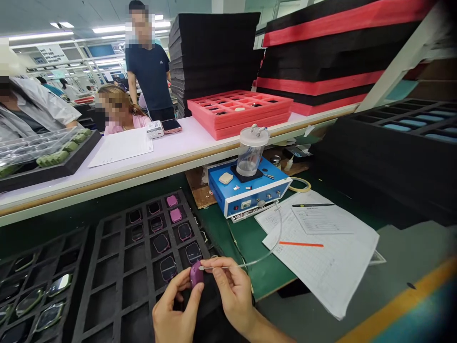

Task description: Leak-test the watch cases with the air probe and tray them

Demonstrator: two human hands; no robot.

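Note:
My left hand [178,302] pinches a purple smartwatch case [196,275] on its edge, between thumb and fingers. Closed around a thin probe with a clear tube [266,261], my right hand [233,293] holds its pale tip [202,268] against or very near the side of the case. The tube runs up to a blue box-shaped machine [228,193] bearing a clear lidded canister [248,157]. Below and left of my hands lies a black foam tray [121,267] with several purple-rimmed watch cases [167,268] in its pockets.
Another black foam tray [76,257] with watch parts lies at the left. Papers [321,257] with an orange strip [302,244] and a pen [312,205] rest at the right. A white shelf [171,155] carries red foam trays [246,116]. Several people are beyond it.

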